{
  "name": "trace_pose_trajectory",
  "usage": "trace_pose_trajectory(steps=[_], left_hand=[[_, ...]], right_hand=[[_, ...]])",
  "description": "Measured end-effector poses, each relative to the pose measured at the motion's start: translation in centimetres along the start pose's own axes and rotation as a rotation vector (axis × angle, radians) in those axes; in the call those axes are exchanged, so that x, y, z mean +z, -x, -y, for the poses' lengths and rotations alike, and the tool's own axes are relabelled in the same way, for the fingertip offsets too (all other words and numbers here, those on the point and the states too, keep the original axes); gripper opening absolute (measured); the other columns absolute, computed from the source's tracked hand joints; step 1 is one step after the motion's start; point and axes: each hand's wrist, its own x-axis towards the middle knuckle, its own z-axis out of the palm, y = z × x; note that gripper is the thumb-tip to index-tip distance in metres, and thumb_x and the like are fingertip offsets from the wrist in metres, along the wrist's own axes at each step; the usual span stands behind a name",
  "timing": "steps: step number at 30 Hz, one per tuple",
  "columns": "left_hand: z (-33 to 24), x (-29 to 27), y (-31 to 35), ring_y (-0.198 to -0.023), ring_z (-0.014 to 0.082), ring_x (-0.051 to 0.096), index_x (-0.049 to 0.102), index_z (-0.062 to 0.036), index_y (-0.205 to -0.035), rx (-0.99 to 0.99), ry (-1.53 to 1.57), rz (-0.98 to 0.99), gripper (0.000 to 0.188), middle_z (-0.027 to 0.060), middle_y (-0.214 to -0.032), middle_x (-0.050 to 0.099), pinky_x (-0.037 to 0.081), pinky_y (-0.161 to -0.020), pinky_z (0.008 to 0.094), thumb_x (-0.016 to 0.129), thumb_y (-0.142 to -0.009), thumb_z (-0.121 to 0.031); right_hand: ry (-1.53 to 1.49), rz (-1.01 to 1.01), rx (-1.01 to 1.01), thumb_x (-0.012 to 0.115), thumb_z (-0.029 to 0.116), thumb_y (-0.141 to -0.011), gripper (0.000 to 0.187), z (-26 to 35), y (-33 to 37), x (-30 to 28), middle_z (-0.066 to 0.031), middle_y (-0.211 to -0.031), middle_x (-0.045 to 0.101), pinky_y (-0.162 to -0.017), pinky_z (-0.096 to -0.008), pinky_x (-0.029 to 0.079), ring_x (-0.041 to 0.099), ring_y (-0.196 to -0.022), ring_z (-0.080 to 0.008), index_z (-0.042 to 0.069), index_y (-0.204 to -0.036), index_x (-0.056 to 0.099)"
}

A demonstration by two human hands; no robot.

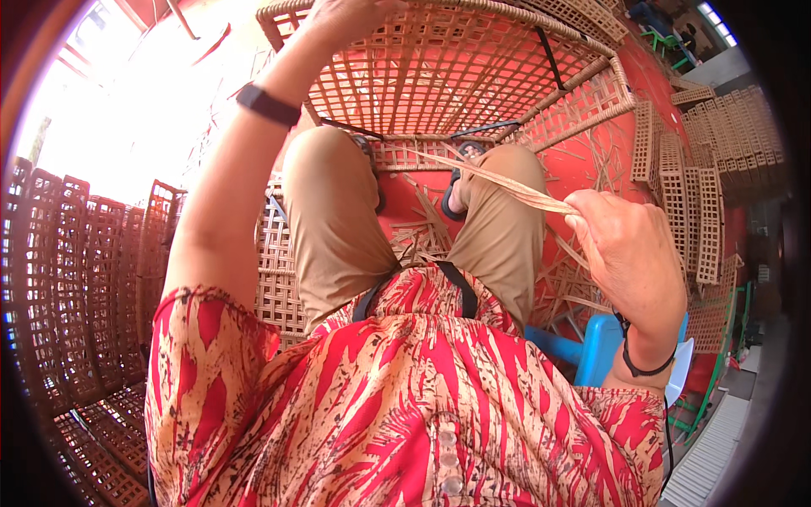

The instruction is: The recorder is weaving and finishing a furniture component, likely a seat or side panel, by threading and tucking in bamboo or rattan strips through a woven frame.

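Observation:
My right hand (629,249) is closed in a pinch round a bundle of long, pale rattan strips (515,193). Their loose ends point left across my right knee. At the upper edge, my left hand (348,21) is by the rim of a large woven rattan basket (439,76) with an open grid. The picture cuts off most of that hand's fingers, so their grip is hidden. The basket stands just beyond my feet, with dark rods along its inside corners.
Loose rattan scraps (422,221) lie on the red floor (583,173) between and beside my legs. Stacked woven panels stand to the left (89,245) and right (684,194). A blue plastic seat (596,351) is at my right hip. Another person (650,19) is far off at upper right.

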Motion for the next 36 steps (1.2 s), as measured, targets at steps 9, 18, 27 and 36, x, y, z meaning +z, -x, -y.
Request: trace_pose_trajectory(steps=[9, 18, 27, 36], left_hand=[[-19.5, 6.2, 14.8, -0.11, 0.0305, 0.054, 0.055, -0.01, -0.124, 0.271, 0.659, 0.372, 0.047, 0.0108, -0.112, 0.058, 0.041, -0.095, 0.042, 0.069, -0.08, -0.018], [-17.1, 10.6, 16.4, -0.08, 0.0276, 0.061, 0.06, -0.004, -0.092, 0.061, 0.733, 0.14, 0.011, 0.0104, -0.081, 0.062, 0.049, -0.074, 0.0381, 0.062, -0.084, -0.01], [-15.5, 4.3, 12.4, -0.082, 0.0085, 0.059, 0.063, 0.0011, -0.096, -0.117, 1.125, 0.205, 0.012, 0.0037, -0.083, 0.063, 0.05, -0.074, 0.0251, 0.064, -0.09, -0.009], [-21.9, 2.2, 13.9, -0.07, 0.0296, 0.062, 0.062, -0.0008, -0.085, 0.131, 0.985, 0.015, 0.024, 0.0146, -0.072, 0.058, 0.048, -0.061, 0.0374, 0.064, -0.089, -0.024]], right_hand=[[-0.117, 0.078, 0.08, 0.061, 0.014, -0.088, 0.013, 0.4, 2.2, 0.3, -0.014, -0.068, 0.058, -0.055, -0.0444, 0.046, 0.059, -0.061, -0.0344, 0.004, -0.081, 0.057], [-0.244, 0.056, 0.147, 0.067, 0.002, -0.076, 0.012, 0.6, 4.7, 1.4, -0.0119, -0.082, 0.056, -0.058, -0.0403, 0.046, 0.059, -0.07, -0.0308, 0.002, -0.086, 0.061], [0.169, -0.092, 0.181, 0.068, -0.002, -0.066, 0.023, -0.2, 8.4, 2.4, -0.0125, -0.111, 0.06, -0.089, -0.0418, 0.043, 0.057, -0.101, -0.0304, 0.0, -0.089, 0.064], [-1.049, 0.2, 0.108, 0.081, 0.048, -0.069, 0.07, 1.0, 10.8, 1.0, -0.0171, -0.113, 0.062, -0.086, -0.0364, 0.049, 0.062, -0.102, -0.0281, -0.003, -0.112, 0.061]])
